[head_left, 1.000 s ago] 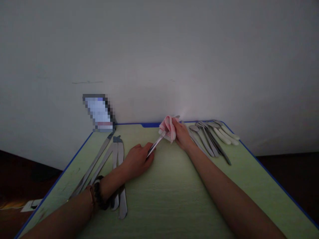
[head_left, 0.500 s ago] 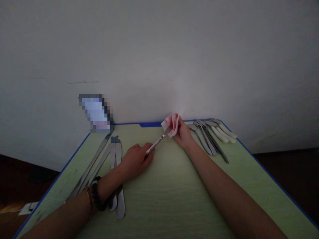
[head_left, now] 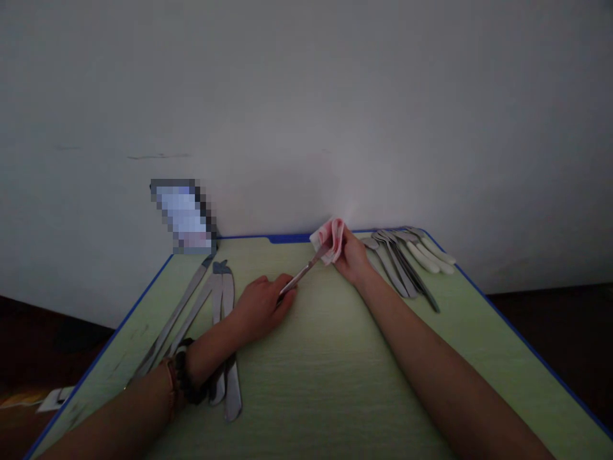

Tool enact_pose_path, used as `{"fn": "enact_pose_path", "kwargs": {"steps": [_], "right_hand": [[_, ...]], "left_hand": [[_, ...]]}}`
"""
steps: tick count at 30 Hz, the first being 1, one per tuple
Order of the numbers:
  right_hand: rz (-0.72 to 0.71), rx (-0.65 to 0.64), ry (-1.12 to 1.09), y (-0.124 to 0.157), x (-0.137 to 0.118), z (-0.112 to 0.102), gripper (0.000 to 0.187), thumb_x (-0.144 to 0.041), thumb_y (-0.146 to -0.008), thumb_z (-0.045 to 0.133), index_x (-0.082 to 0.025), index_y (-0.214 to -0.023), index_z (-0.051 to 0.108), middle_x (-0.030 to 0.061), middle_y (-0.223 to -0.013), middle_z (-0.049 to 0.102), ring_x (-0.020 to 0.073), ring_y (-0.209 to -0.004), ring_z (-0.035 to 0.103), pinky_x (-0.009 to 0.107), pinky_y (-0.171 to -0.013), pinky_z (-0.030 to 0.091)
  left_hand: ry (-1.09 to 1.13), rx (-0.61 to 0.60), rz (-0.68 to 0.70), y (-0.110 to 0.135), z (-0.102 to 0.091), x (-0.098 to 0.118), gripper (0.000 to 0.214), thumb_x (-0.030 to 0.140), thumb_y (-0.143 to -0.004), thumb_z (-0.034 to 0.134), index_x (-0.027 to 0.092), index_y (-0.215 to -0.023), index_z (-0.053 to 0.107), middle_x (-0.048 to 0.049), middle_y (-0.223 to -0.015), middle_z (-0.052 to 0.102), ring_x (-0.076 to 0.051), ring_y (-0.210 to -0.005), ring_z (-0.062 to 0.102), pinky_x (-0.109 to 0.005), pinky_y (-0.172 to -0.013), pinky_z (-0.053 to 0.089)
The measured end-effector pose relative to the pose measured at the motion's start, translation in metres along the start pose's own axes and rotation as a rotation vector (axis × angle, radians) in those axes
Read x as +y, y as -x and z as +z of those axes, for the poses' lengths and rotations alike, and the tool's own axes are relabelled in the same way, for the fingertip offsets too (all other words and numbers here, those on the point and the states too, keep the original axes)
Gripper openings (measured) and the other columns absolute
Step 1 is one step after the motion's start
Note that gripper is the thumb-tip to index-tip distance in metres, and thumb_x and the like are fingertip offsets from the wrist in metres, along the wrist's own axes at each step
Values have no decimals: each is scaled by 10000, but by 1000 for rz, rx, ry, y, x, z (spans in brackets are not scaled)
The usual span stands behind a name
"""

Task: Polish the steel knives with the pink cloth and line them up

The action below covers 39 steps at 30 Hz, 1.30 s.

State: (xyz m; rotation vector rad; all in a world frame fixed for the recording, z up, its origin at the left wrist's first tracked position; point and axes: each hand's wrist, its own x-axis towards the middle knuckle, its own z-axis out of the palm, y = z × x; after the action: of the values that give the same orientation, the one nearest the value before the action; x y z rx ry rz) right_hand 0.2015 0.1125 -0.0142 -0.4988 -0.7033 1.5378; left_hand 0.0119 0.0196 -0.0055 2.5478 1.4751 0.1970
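My left hand (head_left: 265,305) is closed around the handle end of a metal table knife (head_left: 301,276), which slants up and to the right above the table. My right hand (head_left: 353,257) grips a folded pink-and-white cloth (head_left: 331,240). The knife's far end lies against the cloth's folds, which partly hide it. Beside and under my left forearm are several table knives (head_left: 232,383). Several metal spoons (head_left: 390,271) lie fanned out just right of my right hand.
The green table (head_left: 316,396) has a blue edge and stands against a grey wall (head_left: 306,115). A blurred-out phone-like screen (head_left: 184,217) leans at the back left corner. White-handled cutlery (head_left: 421,257) lies at the back right, close to the edge.
The knife has turned slightly in my left hand, and its handle looks darker. Both hands and the cloth stay almost in place.
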Motion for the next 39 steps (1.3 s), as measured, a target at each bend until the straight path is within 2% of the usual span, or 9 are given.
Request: {"fn": "enact_pose_path", "kwargs": {"steps": [10,16,29,35,39], "right_hand": [[3,30,37,0,2,-4,343,-293,-913,476,-188,-595,551,-11,-566,528,111,-533,474,214,-539,433],[28,62,34,1,0,-2,352,-266,-922,447,-186,-601,570,-3,-575,555,116,-543,498,228,-568,458],[26,23,19,3,0,3,407,-279,-915,447,-200,-517,476,-5,-528,493,122,-529,459,249,-540,423],[30,44,28,3,0,1,369,-242,-912,424,-188,-562,530,2,-565,547,115,-540,487,246,-553,429],[29,13,46,4,-1,3,369,-253,-907,444,-193,-549,514,0,-551,520,118,-534,471,244,-549,424]], "left_hand": [[4,11,16,0,1,-2,289,305,-961,307,175,-1044,551,-61,-798,662,-246,-725,606,-342,-691,430],[-13,12,11,1,0,-1,280,297,-960,310,181,-1042,551,-55,-778,659,-235,-719,605,-328,-678,433],[-6,15,11,0,0,0,249,293,-950,338,190,-1027,551,-46,-781,659,-220,-712,607,-316,-687,434],[-8,5,11,0,-2,0,235,278,-950,345,189,-1034,545,-43,-804,669,-216,-710,608,-315,-693,428],[-6,5,5,0,-1,0,224,276,-946,354,198,-1030,548,-42,-825,674,-213,-718,607,-310,-695,428]]}}
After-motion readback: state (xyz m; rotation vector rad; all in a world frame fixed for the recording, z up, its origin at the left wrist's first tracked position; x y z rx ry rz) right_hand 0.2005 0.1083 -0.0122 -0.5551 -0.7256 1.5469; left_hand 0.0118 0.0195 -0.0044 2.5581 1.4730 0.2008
